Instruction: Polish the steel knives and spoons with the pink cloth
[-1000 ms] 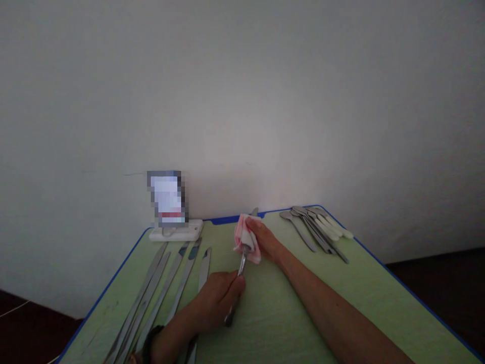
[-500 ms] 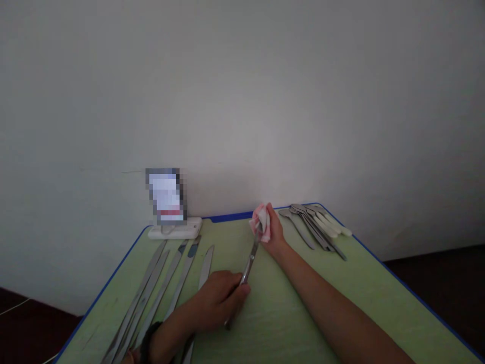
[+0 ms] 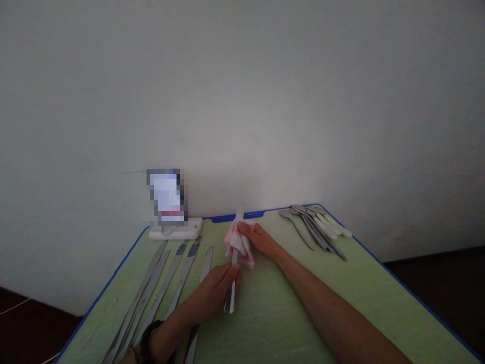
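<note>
We gripped a knife (image 3: 235,257) in our left hand (image 3: 216,289). Our right hand (image 3: 262,240) pinched a pink-and-white cloth (image 3: 238,244) around it, above the table (image 3: 278,316).

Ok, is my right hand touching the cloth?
Touching: the head view shows the right hand gripping the cloth, its thumb lying over the fabric.

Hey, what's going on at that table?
A person's left hand grips a long, flat silver metal utensil, while their right hand holds a pink-and-white cloth around it. Left of that, shiny silver metal knives lie on the pale green, blue-edged table. At the far right are silver metal spoons and white-handled cutlery.
</note>
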{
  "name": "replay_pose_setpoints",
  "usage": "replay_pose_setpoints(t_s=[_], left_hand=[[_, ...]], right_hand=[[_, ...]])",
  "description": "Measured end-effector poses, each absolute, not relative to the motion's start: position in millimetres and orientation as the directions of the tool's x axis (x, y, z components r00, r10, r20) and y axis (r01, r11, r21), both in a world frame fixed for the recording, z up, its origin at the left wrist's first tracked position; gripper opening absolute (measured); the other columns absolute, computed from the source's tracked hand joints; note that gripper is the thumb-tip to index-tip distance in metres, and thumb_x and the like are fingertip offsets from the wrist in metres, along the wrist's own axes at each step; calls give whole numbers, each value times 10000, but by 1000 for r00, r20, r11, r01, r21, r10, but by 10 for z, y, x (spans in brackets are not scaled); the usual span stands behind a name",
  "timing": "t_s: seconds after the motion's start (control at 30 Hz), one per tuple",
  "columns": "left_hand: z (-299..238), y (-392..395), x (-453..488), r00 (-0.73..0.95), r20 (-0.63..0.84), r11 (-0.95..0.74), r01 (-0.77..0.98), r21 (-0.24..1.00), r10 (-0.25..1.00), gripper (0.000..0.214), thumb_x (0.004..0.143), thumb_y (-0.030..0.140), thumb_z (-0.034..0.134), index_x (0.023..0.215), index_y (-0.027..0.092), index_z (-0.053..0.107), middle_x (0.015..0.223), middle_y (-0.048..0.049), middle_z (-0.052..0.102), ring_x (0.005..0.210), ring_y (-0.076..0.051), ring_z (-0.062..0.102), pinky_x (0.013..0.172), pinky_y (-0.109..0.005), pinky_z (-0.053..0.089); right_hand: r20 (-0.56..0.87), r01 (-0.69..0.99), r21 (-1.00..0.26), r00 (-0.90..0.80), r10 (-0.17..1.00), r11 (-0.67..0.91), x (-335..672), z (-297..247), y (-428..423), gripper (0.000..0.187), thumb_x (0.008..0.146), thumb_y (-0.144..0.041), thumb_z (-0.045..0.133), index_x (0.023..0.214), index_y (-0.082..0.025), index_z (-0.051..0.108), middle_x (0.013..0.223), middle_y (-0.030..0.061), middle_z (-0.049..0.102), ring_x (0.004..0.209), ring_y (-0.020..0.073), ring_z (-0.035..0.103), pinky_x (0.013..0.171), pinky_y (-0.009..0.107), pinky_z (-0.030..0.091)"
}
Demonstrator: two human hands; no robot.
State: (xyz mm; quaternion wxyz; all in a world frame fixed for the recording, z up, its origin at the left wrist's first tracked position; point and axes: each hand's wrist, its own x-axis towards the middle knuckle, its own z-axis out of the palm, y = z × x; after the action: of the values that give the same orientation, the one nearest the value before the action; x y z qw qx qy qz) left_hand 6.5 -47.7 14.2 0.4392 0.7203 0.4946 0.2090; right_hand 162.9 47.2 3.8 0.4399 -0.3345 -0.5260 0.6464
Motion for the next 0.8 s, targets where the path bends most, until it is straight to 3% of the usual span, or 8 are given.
replay_pose_setpoints(t_s=[0.1,0.2,0.33,0.4,0.47,0.53,0.7,0.8], left_hand=[[144,-456,69,437,-122,-160,556,816,891,401,925,439,190,658,218,391,598,18,438,578,-145,454,589,-257,391],[147,-475,77,492,-104,-272,632,726,864,388,923,428,204,652,217,384,624,12,453,620,-149,460,638,-263,390],[175,-520,82,561,-100,-402,696,595,822,393,917,437,199,636,215,363,644,3,453,656,-157,459,703,-278,392],[190,-532,80,574,-111,-417,701,578,811,401,917,436,188,629,214,357,642,3,451,653,-155,461,709,-276,393],[193,-535,79,576,-112,-419,701,578,810,403,917,432,179,627,214,353,643,4,449,651,-153,466,707,-273,395],[180,-530,81,563,-106,-408,704,581,820,404,919,430,174,629,214,353,643,3,446,652,-155,469,699,-272,396],[117,-499,99,530,-92,-380,708,595,843,416,937,423,169,625,215,350,617,15,433,618,-143,457,645,-256,388],[115,-485,96,524,-91,-345,671,656,847,430,946,438,173,628,213,355,604,22,441,587,-132,446,600,-239,377]], right_hand=[[68,-82,-996,-462,884,33,1619,39,432,477,712,-586,617,512,-157,563,448,-39,517,443,80,414,449,203,311],[49,-121,-993,-431,901,-4,1604,21,465,519,721,-652,558,558,-160,586,484,-20,569,456,96,466,469,210,361],[-55,-455,-873,-267,962,-176,1618,20,553,523,700,-707,541,682,-188,601,565,-8,630,487,125,546,493,233,434],[-122,-618,-743,-254,960,-258,1646,37,582,544,715,-741,479,745,-212,599,604,-14,644,480,131,562,477,243,447],[-144,-681,-673,-265,953,-291,1671,51,589,545,734,-745,443,766,-224,597,615,-20,648,469,129,565,453,240,442],[-145,-652,-696,-281,949,-299,1677,45,580,514,742,-710,483,749,-209,602,591,-15,642,467,124,563,452,232,440],[-93,-394,-898,-265,960,-196,1623,-26,535,475,698,-608,635,580,-152,576,479,2,592,417,98,505,431,211,410],[-107,-429,-881,-226,968,-198,1607,-27,532,458,702,-602,637,601,-159,582,489,3,600,429,115,529,441,231,442]])
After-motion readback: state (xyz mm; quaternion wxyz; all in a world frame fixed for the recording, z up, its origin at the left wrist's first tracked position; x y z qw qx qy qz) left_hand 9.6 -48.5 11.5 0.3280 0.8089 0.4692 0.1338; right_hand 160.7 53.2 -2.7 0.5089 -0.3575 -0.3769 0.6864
